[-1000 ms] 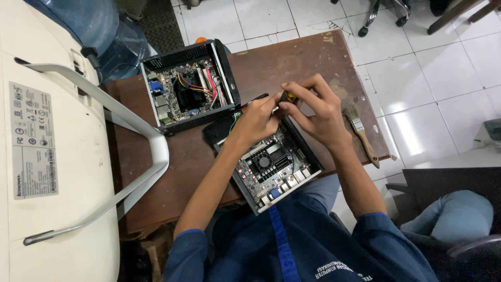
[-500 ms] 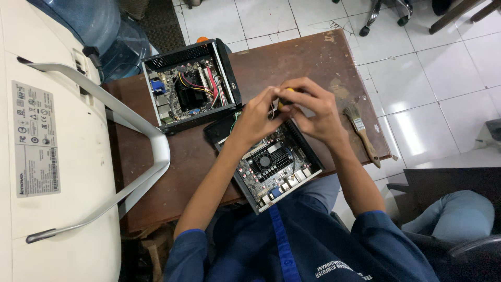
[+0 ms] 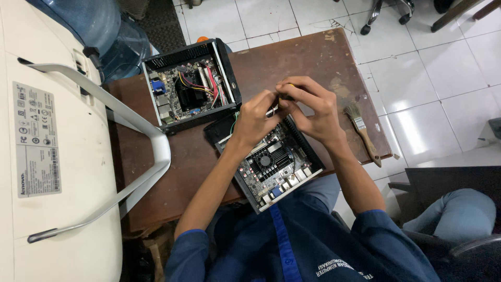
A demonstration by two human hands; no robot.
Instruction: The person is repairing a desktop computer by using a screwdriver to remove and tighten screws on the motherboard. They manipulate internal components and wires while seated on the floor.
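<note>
Centre of the frame, both hands meet above the near computer case (image 3: 271, 167), a small open black box with its motherboard, dark heatsink fan and silver rear ports showing. It sits at the lower middle of the brown bench (image 3: 313, 57), hanging slightly over the near edge.

The left hand (image 3: 255, 117) comes in from the lower left, its grip pinched together on something small and pale at the fingertips, with a thin wire trailing close by; what exactly it pinches is too small to tell. The right hand (image 3: 310, 107) arches over from the right, grip curled tight around a yellow-tipped tool (image 3: 286, 86), only a sliver of it peeking above the knuckles. The two hands touch, fingertips to fingertips, right over the far corner of the near case.

Upper left of the hands sits a second open case (image 3: 190, 86), tilted, with red, yellow and black cables bundled across its board and a blue port on its left wall. It lies just beside the near case, corners nearly meeting.

Right side of the bench, a paintbrush (image 3: 362, 133) with a wooden handle lies well apart from the hands, bristles pointing to the top of the frame.

Far left, a white monitor back (image 3: 57, 156) with a grey stand arm (image 3: 141, 130) fills the edge. Upper left, a blue water jug (image 3: 99, 26) rests on the tiled floor (image 3: 428, 78).
</note>
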